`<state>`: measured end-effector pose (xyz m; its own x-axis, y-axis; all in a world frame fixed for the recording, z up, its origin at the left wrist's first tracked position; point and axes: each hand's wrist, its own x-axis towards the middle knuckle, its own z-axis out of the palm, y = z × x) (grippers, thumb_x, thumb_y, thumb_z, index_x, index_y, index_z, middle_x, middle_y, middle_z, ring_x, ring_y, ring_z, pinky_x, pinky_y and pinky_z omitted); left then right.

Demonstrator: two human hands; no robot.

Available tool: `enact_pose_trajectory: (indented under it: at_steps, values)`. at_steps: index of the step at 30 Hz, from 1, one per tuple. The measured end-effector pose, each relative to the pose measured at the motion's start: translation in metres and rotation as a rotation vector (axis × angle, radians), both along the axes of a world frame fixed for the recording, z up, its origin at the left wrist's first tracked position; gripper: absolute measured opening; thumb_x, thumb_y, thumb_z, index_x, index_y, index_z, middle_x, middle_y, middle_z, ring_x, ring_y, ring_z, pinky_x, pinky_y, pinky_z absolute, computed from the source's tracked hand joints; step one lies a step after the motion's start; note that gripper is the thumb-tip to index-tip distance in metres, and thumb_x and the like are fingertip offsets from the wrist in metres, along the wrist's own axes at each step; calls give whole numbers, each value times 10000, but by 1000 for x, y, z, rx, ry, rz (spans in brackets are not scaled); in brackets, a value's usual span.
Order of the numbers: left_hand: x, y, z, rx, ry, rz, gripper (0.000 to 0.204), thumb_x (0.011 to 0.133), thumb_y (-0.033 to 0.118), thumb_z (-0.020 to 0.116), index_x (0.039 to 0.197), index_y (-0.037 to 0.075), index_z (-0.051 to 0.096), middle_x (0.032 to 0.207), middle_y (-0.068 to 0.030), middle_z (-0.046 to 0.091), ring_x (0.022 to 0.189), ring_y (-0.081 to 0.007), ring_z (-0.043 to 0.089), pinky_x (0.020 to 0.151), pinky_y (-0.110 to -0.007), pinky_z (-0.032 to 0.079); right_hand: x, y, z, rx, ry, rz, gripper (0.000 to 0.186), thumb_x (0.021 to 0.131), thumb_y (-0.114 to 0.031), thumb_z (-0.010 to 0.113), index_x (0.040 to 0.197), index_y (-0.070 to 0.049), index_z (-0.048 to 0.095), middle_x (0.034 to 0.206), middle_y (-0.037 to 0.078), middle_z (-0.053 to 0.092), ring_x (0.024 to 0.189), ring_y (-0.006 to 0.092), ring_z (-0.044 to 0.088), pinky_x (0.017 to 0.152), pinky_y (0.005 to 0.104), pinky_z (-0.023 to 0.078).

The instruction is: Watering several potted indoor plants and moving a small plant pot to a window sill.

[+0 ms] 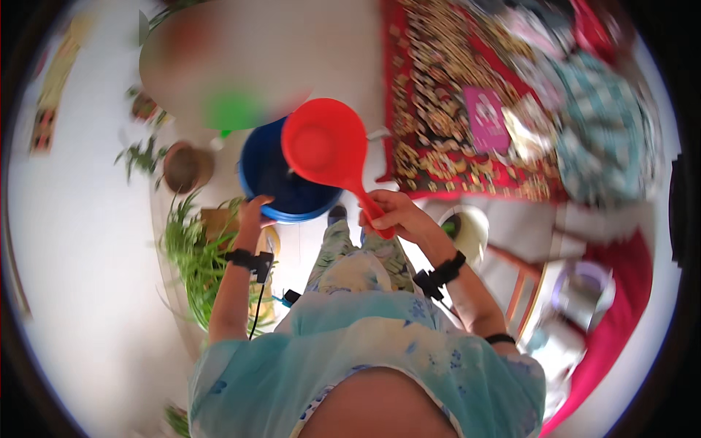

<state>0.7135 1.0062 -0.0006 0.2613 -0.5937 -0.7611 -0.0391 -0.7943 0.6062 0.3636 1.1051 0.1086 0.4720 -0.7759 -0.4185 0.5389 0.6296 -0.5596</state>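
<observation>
My right hand (398, 215) is closed around the handle of a red plastic water dipper (325, 139). The dipper's round bowl is over the far part of a blue bucket (252, 175), covering some of its opening. My left hand (253, 215) grips the near left rim of the bucket, its fingers partly hidden there. The inside of the bucket looks dark, and I cannot tell how much water it holds. A blurred green thing (232, 109) lies just beyond the bucket on the left.
A brown plant pot (188, 168) and a long-leaved green plant (190, 248) stand to the left. On the right are a red patterned cloth (453, 146) with a purple packet (485, 120), a teal checked cloth (602, 124), a white planter (471, 230) and a wooden chair (522, 288).
</observation>
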Motion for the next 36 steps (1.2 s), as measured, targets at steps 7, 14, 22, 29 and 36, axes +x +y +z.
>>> enact_pose_trajectory:
  at_steps: [7,14,22,29,36]
  values:
    - [-8,-20,-7,143,141,-167,391,666,124,659,980,-60,515,857,-191,600,678,-346,628,565,-430,561,8,117,-13,144,215,-405,316,648,11,671,937,-12,543,772,55,574,675,137,548,626,249,443]
    - [-23,-12,-28,213,138,-294,424,657,163,668,994,-44,514,957,-209,576,772,-366,617,646,-455,549,21,248,-76,822,407,-982,194,755,-160,687,729,-22,553,508,-15,408,381,97,365,354,248,287]
    - [-36,23,7,165,236,-375,354,709,154,621,1024,30,518,1035,-147,569,915,-302,583,752,-446,519,-75,338,-149,697,1144,-1088,414,706,-229,705,1002,43,606,704,108,614,638,195,586,599,292,444]
    - [-42,58,45,138,305,-139,406,696,96,597,1087,80,491,1109,-110,520,1011,-301,513,793,-505,428,-207,330,-262,223,1640,-993,319,673,-160,716,951,-48,607,830,85,644,807,195,611,721,294,453]
    - [-28,88,59,42,179,-53,360,692,115,602,1041,90,519,1010,-91,564,926,-279,552,715,-469,447,-248,312,-274,475,1433,-351,245,630,-396,731,806,-227,705,865,62,651,908,270,601,831,408,427]
